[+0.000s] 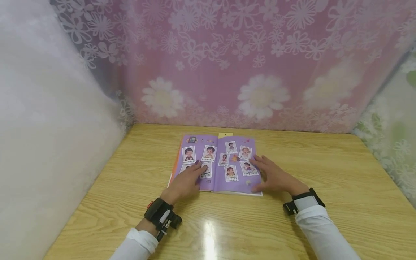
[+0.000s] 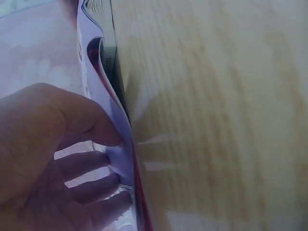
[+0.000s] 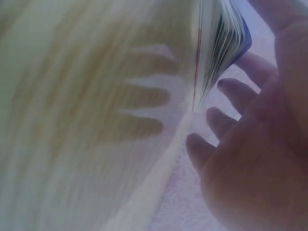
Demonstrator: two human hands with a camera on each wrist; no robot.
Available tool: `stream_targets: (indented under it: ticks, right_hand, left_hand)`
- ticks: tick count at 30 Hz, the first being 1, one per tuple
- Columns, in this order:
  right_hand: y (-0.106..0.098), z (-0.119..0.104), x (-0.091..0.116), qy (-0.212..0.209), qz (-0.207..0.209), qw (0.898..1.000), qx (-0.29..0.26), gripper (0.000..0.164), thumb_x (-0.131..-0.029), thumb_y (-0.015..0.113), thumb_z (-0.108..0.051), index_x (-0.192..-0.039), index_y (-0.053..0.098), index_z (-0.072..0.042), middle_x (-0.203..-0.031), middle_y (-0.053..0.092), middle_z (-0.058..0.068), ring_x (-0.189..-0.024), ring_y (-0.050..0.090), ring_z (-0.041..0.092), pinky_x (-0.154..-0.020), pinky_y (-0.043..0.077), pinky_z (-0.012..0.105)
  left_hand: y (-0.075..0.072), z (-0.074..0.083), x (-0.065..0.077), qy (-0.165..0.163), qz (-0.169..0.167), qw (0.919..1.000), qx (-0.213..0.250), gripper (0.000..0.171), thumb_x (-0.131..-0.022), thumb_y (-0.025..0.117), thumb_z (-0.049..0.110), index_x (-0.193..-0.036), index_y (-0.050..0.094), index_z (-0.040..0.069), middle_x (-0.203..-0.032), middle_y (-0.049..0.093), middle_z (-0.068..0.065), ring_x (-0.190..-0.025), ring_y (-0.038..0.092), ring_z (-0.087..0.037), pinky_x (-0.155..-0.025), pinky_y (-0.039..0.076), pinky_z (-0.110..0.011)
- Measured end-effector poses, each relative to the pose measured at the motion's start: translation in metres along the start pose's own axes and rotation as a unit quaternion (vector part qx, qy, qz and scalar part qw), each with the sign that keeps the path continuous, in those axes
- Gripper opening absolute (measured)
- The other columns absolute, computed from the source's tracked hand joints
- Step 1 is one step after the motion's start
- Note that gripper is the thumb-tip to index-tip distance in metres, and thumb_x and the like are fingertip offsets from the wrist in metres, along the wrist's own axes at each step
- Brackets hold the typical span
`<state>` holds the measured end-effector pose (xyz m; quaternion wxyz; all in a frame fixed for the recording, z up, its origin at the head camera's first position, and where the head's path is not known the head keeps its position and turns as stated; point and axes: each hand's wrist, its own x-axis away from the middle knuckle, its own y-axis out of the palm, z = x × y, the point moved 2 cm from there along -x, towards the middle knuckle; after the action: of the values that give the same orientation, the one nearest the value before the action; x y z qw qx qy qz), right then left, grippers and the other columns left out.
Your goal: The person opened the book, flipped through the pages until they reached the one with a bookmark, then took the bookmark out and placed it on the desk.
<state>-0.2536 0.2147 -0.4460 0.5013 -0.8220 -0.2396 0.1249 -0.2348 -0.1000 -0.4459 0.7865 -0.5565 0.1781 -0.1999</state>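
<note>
An open book (image 1: pixel 221 182) with purple pages lies on the table, its pages printed with small framed pictures of cartoon figures. My left hand (image 1: pixel 186 181) rests across the lower part of the left page, fingers pointing toward the spine. In the left wrist view the thumb and fingers of that hand (image 2: pixel 62 144) lie spread on the purple page (image 2: pixel 111 103), near its lower edge. Beside the right page is my right hand (image 1: pixel 274 176), fingers spread along the page's outer edge. From the right wrist, the page block (image 3: pixel 222 45) shows fanned leaves close to the fingers.
The book lies on a light wood-grain table (image 1: pixel 130 173), with a yellow tab (image 1: pixel 225 135) sticking out at its top edge. A pink flowered curtain (image 1: pixel 208 72) hangs behind the table; a pale sheet (image 1: pixel 58 108) covers the left side. Each wrist wears a black strap.
</note>
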Motion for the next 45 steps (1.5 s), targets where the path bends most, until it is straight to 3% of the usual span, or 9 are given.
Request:
stream_targets:
  ticks: [6,12,17,19,22,35,45]
  right_hand:
    - [-0.001,-0.002,-0.002,0.011,-0.006,1.0,0.001,0.095,-0.064,0.069,-0.06,-0.14,0.034,-0.015,-0.149,0.024,0.015,-0.134,0.011,0.042,-0.105,0.015,0.06]
    - [-0.001,0.0,-0.004,0.011,0.014,1.0,0.013,0.087,-0.066,0.067,-0.06,-0.136,0.041,-0.016,-0.146,0.031,0.014,-0.131,0.018,0.045,-0.103,0.018,0.06]
    - [-0.003,0.001,-0.009,0.002,0.04,0.999,0.013,0.081,-0.068,0.064,-0.062,-0.133,0.046,-0.017,-0.142,0.038,0.015,-0.129,0.026,0.041,-0.104,0.021,0.057]
    - [-0.005,-0.001,-0.01,-0.001,0.052,0.999,0.009,0.08,-0.068,0.063,-0.063,-0.132,0.047,-0.017,-0.14,0.041,0.015,-0.128,0.029,0.038,-0.104,0.022,0.055]
    - [-0.008,-0.004,-0.012,-0.003,0.068,0.998,-0.002,0.079,-0.068,0.064,-0.062,-0.131,0.048,-0.017,-0.139,0.042,0.015,-0.128,0.031,0.034,-0.104,0.023,0.053]
    - [-0.015,-0.018,-0.012,-0.009,0.098,0.995,-0.02,0.08,-0.068,0.064,-0.062,-0.131,0.048,-0.015,-0.14,0.041,0.014,-0.128,0.031,0.034,-0.103,0.026,0.054]
    - [-0.016,-0.03,-0.014,0.003,0.118,0.992,-0.036,0.08,-0.068,0.062,-0.065,-0.131,0.048,-0.019,-0.143,0.035,0.015,-0.129,0.029,0.035,-0.102,0.026,0.055]
  left_hand:
    - [-0.003,0.005,0.001,-0.017,-0.025,0.9995,-0.01,0.061,-0.078,0.052,0.015,-0.137,0.039,0.011,-0.144,0.035,-0.016,-0.13,0.032,-0.03,-0.105,0.029,-0.039]
    - [-0.006,0.012,0.001,-0.028,-0.034,0.999,0.011,0.065,-0.076,0.051,0.02,-0.138,0.037,0.012,-0.145,0.032,-0.018,-0.131,0.029,-0.033,-0.105,0.027,-0.042]
    - [-0.005,0.017,-0.003,-0.046,-0.021,0.9986,0.015,0.068,-0.078,0.052,0.053,-0.136,0.041,0.02,-0.145,0.033,-0.01,-0.131,0.027,-0.031,-0.101,0.031,-0.047]
    - [-0.004,0.021,-0.005,-0.049,-0.009,0.9988,0.006,0.08,-0.073,0.048,0.07,-0.136,0.041,0.022,-0.142,0.036,-0.008,-0.13,0.028,-0.031,-0.099,0.033,-0.049]
    - [-0.001,0.027,-0.009,-0.046,0.011,0.9989,-0.008,0.096,-0.063,0.044,0.083,-0.137,0.039,0.023,-0.138,0.04,-0.008,-0.128,0.031,-0.032,-0.097,0.035,-0.051]
    - [0.004,0.033,-0.013,-0.062,0.007,0.9976,-0.03,0.103,-0.059,0.045,0.086,-0.141,0.033,0.024,-0.136,0.041,-0.01,-0.123,0.036,-0.036,-0.09,0.038,-0.055]
    - [0.006,0.034,-0.014,-0.053,0.03,0.9975,-0.036,0.091,-0.067,0.049,0.076,-0.138,0.036,0.021,-0.129,0.045,-0.01,-0.114,0.044,-0.034,-0.084,0.042,-0.052]
